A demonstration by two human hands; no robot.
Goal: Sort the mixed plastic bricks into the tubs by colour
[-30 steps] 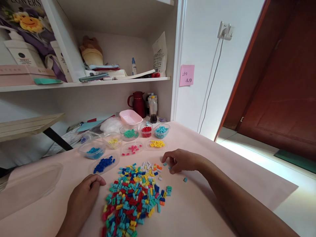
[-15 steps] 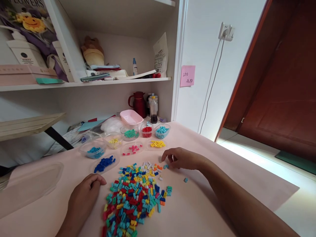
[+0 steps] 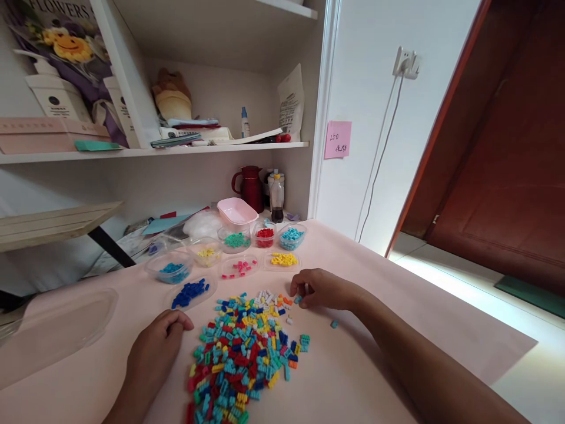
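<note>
The right hand [image 3: 324, 288], at two o'clock of the mixed brick pile [image 3: 245, 353], bends half-curled fingers down at a light-blue brick [image 3: 298, 299], though I can't tell if it's pinched; the left hand [image 3: 154, 347] rests loosely curled at nine o'clock, its palm hidden. Clear containers [image 3: 154, 268] of one-colour bricks [image 3: 190, 292] arc from ten to one o'clock, a pink tub [image 3: 238, 211] beyond at twelve

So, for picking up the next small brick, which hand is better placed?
Probably the right hand: its fingers are at a small blue brick beside the brick pile. The left hand is on the pile's other side, farther from that brick.
</note>
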